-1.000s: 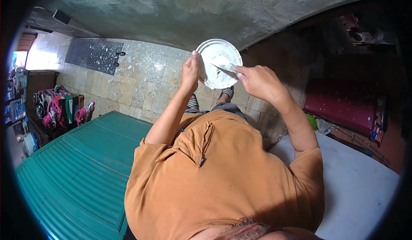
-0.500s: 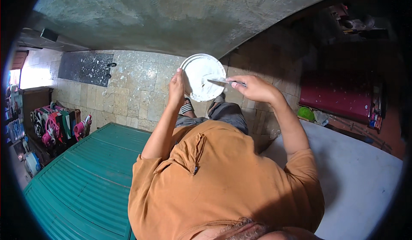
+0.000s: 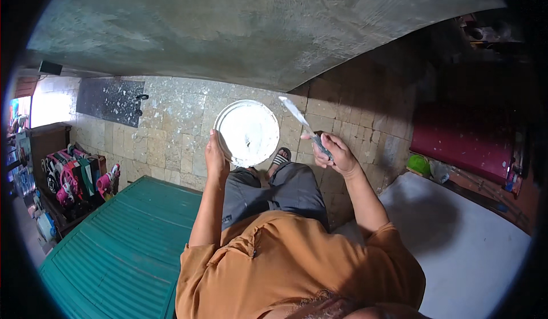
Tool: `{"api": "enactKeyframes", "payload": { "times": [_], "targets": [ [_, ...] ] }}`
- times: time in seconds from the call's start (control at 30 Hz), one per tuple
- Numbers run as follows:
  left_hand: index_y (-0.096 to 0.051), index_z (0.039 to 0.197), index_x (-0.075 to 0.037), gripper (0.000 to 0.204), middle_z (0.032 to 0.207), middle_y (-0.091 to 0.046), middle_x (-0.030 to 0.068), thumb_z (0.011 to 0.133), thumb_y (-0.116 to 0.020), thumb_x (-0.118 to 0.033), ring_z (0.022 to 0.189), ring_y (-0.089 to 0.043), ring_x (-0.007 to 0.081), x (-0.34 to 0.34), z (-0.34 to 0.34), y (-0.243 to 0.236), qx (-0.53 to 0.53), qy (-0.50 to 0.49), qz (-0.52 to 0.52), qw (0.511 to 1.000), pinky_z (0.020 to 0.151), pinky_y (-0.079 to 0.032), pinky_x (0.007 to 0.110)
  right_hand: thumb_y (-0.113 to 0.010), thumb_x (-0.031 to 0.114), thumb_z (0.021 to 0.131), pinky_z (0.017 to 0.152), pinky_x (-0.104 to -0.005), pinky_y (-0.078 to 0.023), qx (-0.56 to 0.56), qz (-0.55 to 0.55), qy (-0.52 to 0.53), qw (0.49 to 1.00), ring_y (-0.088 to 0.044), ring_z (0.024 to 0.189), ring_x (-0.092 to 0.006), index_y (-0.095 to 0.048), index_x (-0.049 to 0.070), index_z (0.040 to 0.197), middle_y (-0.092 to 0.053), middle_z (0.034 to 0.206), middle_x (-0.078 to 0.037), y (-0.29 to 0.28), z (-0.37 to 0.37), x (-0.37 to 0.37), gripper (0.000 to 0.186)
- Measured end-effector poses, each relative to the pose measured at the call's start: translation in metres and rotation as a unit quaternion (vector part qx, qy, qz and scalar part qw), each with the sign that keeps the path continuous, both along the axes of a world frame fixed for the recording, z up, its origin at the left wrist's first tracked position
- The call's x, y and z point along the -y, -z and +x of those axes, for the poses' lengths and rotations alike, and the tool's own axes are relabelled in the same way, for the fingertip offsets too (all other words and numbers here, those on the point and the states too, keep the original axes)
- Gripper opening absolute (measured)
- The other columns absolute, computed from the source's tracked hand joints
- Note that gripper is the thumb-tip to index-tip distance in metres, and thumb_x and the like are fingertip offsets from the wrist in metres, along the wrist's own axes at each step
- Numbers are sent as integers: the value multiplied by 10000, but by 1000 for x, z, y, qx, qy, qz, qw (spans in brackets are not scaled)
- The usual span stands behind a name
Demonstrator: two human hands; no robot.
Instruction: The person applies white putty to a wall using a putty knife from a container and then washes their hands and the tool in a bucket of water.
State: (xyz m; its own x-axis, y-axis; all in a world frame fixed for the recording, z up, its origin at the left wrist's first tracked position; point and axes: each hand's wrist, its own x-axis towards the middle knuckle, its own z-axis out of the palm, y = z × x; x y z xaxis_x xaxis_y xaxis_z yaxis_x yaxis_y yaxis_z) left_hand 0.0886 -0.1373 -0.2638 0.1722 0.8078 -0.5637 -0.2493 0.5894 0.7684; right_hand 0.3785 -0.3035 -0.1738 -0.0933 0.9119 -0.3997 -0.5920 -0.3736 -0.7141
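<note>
- One round white plastic pail [image 3: 248,133], seen from above, its inside coated with white paste; it sits out in front of the person's knees, above the stone floor.
- One left hand [image 3: 215,158], fingers curled over the pail's left rim and gripping it.
- One flat metal putty knife [image 3: 297,115], its blade smeared white and pointing up and left; the blade is just beside the pail's right rim and does not touch it.
- One right hand [image 3: 334,152], fingers closed tight around the knife's handle, to the right of the pail.
- One foot in a dark strapped sandal [image 3: 279,158] shows just below the pail, past the knees in grey trousers [image 3: 274,190]; the person wears an orange shirt [image 3: 297,267].
- One green corrugated metal sheet [image 3: 114,250] lies at the lower left, next to the person's left arm.
- One pale grey flat slab [image 3: 474,250] fills the lower right.
- One dark red box-like object [image 3: 465,142], speckled white, stands at the right, with one small green round thing [image 3: 418,164] near its lower left corner.
- The floor [image 3: 171,136] is of tan stone tiles, blotched with pale splashes; one dark speckled mat [image 3: 108,99] lies on it at the left.
- A wide rough grey cement wall [image 3: 240,28] fills the top of the view.
- At the far left edge stands a cluster of colourful goods [image 3: 74,176], too small to tell apart or count.
</note>
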Motion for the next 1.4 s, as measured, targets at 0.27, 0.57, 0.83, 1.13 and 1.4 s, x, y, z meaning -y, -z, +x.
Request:
{"api": "enactKeyframes", "payload": {
  "times": [0.27,0.57,0.83,1.13,1.4],
  "targets": [
    [-495,1337,105,563,1327,-577,171,1057,-450,-381,1194,-584,255,-38,22,110,12,30,9,999,1038,-463,374,-410,387,1072,530,-217,-354,16,72,18,997,-351,511,-32,-515,-70,1340,-383,633,59,89,26,-9,540],
    [-546,1260,87,509,1228,-625,157,1061,-439,-370,1113,-619,229,-61,49,220,63,84,2,994,964,-500,360,-528,256,1037,480,-243,-354,267,264,271,886,-428,543,-85,-379,-13,1279,-512,761,-66,168,29,-51,391],
    [-530,1271,108,531,1235,-629,203,1071,-385,-362,1118,-639,268,-82,44,298,105,140,43,984,973,-509,383,-527,86,1001,711,-327,-519,732,379,403,398,-617,780,-210,-467,-22,1422,-675,1059,-171,183,57,-93,438],
    [-518,1297,105,541,1239,-630,197,1070,-382,-367,1110,-643,281,-67,36,345,117,108,39,987,981,-504,396,-550,100,990,712,-363,-552,798,347,440,220,-680,789,-285,-472,52,1453,-704,1044,-159,147,75,-139,472],
    [-541,1259,103,518,1211,-641,188,1065,-403,-357,1077,-655,259,-61,28,357,121,120,44,984,943,-521,388,-569,183,995,632,-376,-554,830,313,440,139,-656,718,-252,-452,187,1486,-655,819,-93,114,75,-144,505]
  ]
}}
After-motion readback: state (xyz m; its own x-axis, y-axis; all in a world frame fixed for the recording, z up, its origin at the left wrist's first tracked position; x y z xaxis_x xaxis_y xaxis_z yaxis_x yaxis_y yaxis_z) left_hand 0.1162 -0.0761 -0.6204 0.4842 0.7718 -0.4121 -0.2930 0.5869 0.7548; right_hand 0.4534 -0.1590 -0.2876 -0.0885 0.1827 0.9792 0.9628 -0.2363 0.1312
